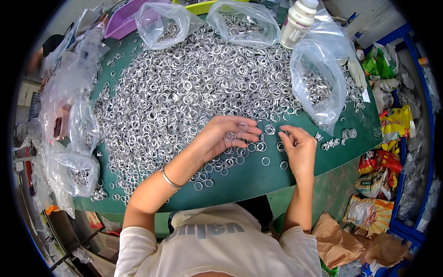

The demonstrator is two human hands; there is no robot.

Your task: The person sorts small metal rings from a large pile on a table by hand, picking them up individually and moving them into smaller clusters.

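A big heap of small silver metal rings (184, 87) covers the green table (249, 177). My left hand (221, 136) lies palm up at the heap's near edge, with a few rings resting on its fingers (230, 135). Just to its right, my right hand (299, 147) hovers over loose rings, its fingertips pinched together at the top; what they pinch is too small to tell. A thin bracelet (170, 179) circles my left wrist.
Clear plastic bags holding rings sit at the back (242, 23), at the right (320, 78) and along the left edge (74, 166). A white bottle (297, 21) stands at the back right. Colourful packets (387, 161) and a blue rack are off the table's right side.
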